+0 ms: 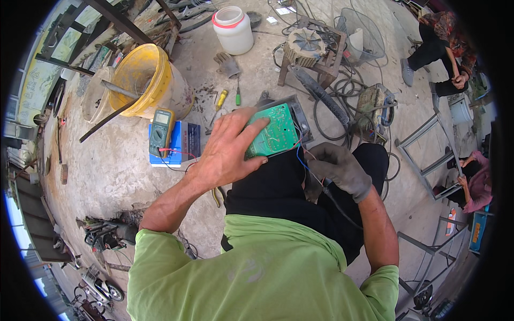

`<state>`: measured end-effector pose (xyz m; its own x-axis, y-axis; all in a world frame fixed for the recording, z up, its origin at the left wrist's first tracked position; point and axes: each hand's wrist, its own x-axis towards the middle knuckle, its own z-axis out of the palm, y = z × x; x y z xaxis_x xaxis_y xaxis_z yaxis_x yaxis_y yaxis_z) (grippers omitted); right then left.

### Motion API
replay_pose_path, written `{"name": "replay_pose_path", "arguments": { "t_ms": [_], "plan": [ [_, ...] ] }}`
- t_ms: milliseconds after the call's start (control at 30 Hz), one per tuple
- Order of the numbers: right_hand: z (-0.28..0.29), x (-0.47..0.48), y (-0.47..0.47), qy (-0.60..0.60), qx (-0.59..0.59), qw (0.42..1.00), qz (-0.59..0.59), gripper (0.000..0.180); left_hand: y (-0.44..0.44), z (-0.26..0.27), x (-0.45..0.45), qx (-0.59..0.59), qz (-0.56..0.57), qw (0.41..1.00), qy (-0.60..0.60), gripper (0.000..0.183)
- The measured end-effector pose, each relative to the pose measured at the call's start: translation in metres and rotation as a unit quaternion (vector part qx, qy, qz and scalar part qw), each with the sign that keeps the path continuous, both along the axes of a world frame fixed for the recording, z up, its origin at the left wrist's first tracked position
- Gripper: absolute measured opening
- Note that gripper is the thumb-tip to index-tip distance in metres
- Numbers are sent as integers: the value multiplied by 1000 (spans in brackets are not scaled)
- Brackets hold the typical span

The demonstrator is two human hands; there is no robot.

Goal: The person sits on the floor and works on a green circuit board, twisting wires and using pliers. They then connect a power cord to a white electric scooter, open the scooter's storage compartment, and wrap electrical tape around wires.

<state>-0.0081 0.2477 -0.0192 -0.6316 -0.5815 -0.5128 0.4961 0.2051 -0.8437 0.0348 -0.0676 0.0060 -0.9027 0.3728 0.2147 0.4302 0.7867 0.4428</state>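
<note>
My bare left hand (227, 146) grips a green printed circuit board (277, 128) by its left side, solder side facing up. Behind the board is a dark metal housing (304, 120). In a grey work glove, my right hand (341, 168) pinches thin wires just right of the board. A blue wire (300, 157) and a reddish one run between the board and a black cable (339, 206) below the glove. To the left, a yellow-edged digital multimeter (162, 130) leans on a blue box (189, 138), with red and black leads plugged in. Its display is unreadable.
A yellow bucket (138, 82), yellow screwdriver (221, 100), green-handled screwdriver (238, 97) and grey glove (227, 65) lie ahead. A finned motor (305, 46) rests on a metal stand. Cables (321, 120) coil at right. Pliers (218, 196) lie by my leg. Two people sit at right.
</note>
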Motion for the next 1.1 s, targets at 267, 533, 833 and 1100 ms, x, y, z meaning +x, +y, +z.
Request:
{"name": "replay_pose_path", "arguments": {
  "t_ms": [267,533,833,1100],
  "plan": [
    [0,1,-5,-3,1,999,32,35,-2,-1,1,11,-5,999,35,86],
    [-1,0,-4,-14,5,999,35,33,-3,2,1,-6,-2,998,66,86],
    [-1,-1,-5,39,16,998,39,33,-2,12,0,-27,-10,994,104,87],
    [6,-2,-8,56,15,998,-8,34,-6,26,1,-27,17,998,49,83]
  ]
}}
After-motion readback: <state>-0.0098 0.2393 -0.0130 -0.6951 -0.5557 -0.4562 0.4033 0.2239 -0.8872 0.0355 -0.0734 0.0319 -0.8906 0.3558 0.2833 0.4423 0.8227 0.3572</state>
